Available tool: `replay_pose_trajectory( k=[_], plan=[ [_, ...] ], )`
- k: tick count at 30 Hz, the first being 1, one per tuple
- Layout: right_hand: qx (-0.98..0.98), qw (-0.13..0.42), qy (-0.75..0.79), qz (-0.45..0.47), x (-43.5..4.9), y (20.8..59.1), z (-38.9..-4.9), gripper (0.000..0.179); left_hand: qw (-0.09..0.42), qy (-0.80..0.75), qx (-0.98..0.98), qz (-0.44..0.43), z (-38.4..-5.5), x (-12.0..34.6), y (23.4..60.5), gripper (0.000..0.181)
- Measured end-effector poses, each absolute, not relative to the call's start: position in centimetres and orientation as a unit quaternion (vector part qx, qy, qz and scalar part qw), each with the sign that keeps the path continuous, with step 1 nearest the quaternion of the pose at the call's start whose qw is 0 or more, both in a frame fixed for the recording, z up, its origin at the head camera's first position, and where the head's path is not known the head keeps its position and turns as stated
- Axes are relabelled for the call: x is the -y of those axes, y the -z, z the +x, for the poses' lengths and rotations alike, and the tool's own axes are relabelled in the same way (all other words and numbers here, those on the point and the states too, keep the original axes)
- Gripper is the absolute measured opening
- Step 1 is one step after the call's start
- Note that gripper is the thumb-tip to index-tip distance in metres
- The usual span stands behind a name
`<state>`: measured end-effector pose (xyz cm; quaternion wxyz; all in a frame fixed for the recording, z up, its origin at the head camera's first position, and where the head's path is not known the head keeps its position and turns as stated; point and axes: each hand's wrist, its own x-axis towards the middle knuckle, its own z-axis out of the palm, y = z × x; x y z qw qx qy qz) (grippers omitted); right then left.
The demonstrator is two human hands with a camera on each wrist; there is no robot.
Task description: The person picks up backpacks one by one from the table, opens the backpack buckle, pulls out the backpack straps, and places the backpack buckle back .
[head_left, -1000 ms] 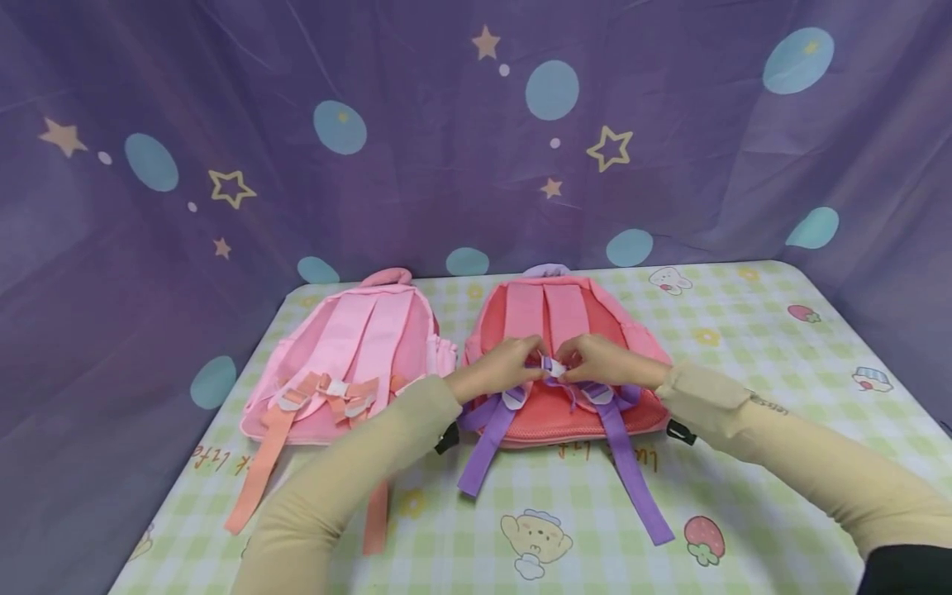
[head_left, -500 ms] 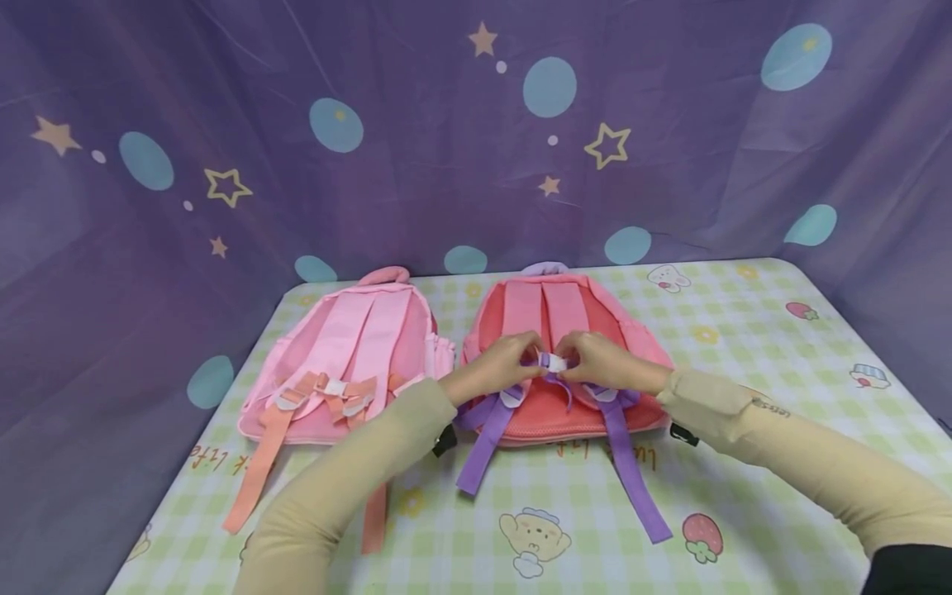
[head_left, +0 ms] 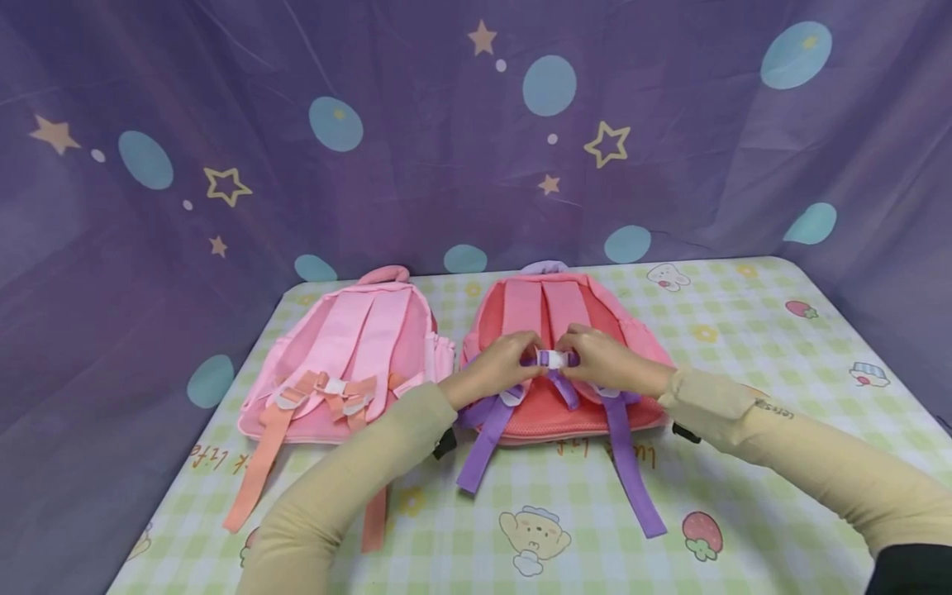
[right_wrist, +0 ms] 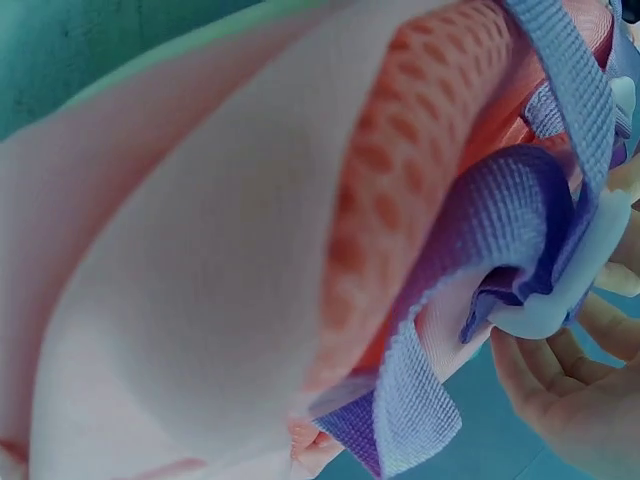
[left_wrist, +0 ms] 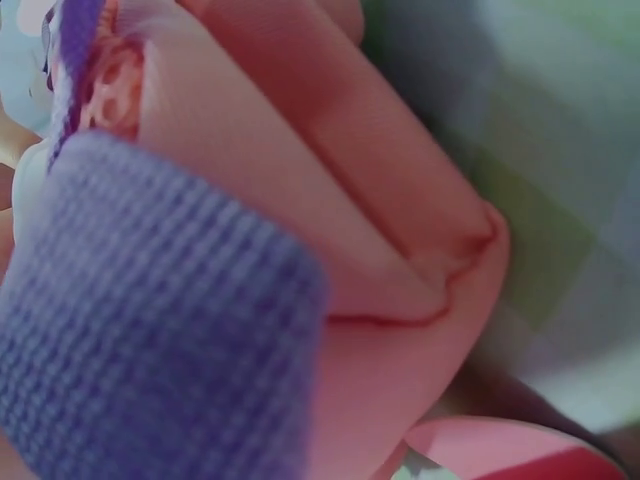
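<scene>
The white buckle [head_left: 556,359] sits over the middle of the coral backpack [head_left: 546,421], on purple webbing [head_left: 564,387], between the lower ends of the two pink shoulder straps [head_left: 524,306]. The left hand [head_left: 506,360] and right hand [head_left: 606,362] meet it from opposite sides, thumbs and fingers drawn into a narrow pinch at its ends, probably because a small clip on soft webbing needs steadying from both sides. (Whether its halves are fully locked I cannot tell, since the fingers cover part of it.) The backpack lies back panel up, its lilac handle [head_left: 545,267] toward the curtain [head_left: 416,207], which seems to put the strap side within easy reach. Two loose purple strap tails [head_left: 482,454] lie toward the person, apart from the fingers, so they should not get in the way. Just beside it on the left, the pale pink backpack [head_left: 405,339] lies the same way round, orange webbing [head_left: 360,388] bunched across it near another white clip [head_left: 335,387], untouched by either hand.
</scene>
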<state>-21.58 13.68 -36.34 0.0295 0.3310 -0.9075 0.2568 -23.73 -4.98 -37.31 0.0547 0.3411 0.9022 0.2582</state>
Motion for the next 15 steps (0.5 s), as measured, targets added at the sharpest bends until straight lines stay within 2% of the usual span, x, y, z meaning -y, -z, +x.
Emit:
replay_pose_trajectory(
  k=[15],
  plan=[
    [0.915, 0.066, -0.206, 0.34, -13.65, 36.23, -21.69, 0.022, -0.023, -0.217, -0.9, 0.377, -23.25, 4.98, 37.52, 0.025]
  ],
)
